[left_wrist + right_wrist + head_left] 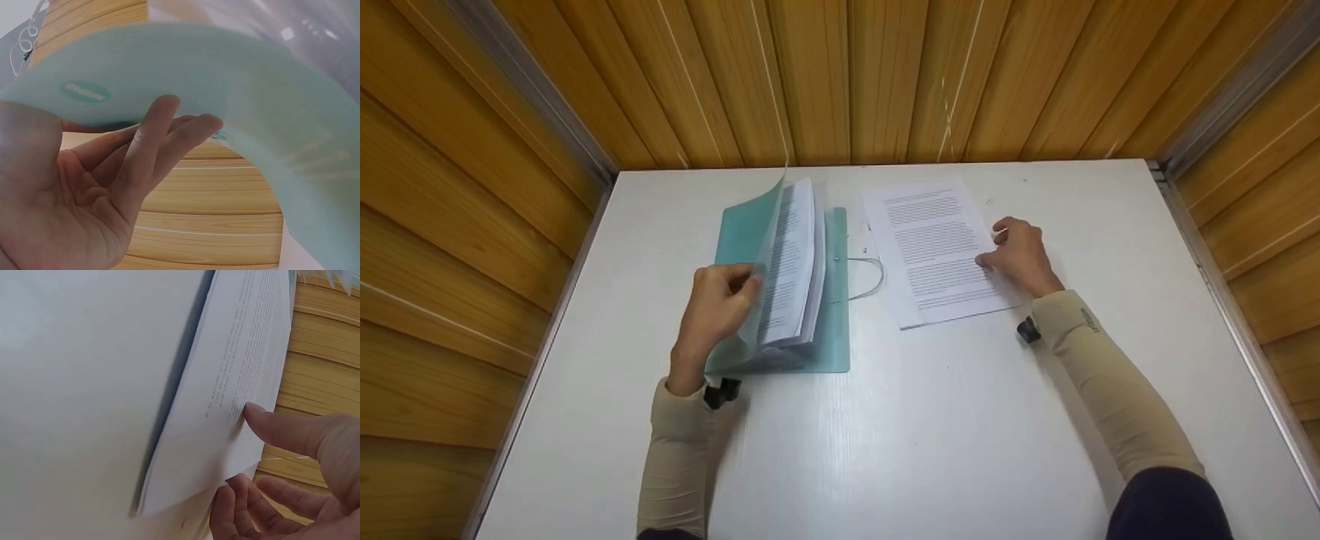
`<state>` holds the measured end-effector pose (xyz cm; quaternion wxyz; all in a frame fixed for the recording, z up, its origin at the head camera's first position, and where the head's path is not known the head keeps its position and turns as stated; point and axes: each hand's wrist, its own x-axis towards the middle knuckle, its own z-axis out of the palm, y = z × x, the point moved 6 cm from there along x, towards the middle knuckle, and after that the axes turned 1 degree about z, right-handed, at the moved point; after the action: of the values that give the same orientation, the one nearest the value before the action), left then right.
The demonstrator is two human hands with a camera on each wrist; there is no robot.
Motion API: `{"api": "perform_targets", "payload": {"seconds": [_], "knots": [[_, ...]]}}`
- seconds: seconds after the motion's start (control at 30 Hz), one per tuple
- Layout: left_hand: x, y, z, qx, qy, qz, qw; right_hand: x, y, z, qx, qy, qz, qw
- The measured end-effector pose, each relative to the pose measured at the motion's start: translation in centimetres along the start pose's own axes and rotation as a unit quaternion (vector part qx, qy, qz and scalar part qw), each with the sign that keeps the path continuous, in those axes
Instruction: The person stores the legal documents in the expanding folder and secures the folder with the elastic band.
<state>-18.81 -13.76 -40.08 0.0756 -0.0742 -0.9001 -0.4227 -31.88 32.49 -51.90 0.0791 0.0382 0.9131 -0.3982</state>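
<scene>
A teal folder lies on the table with printed sheets standing partly upright inside it. My left hand pinches the folder's raised cover, which bends in an arc in the left wrist view and bears an oval logo. To the right lies a separate stack of printed papers. My right hand holds the stack's right edge, thumb on the top page and the other fingers curled at the edge. From the folder's right side a thin looped fastener sticks out toward this stack.
The white table is bounded by wood-plank walls at the back and both sides. Small dark marks dot the tabletop between folder and papers. A white coiled cord shows at the corner of the left wrist view.
</scene>
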Motion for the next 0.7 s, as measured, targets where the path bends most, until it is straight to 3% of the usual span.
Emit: {"api": "perform_targets", "payload": {"seconds": [0.7], "knots": [[-0.01, 0.14, 0.03, -0.011, -0.002, 0.005, 0.9999, 0.25, -0.09, 0.08, -0.016, -0.021, 0.031, 0.999]]}}
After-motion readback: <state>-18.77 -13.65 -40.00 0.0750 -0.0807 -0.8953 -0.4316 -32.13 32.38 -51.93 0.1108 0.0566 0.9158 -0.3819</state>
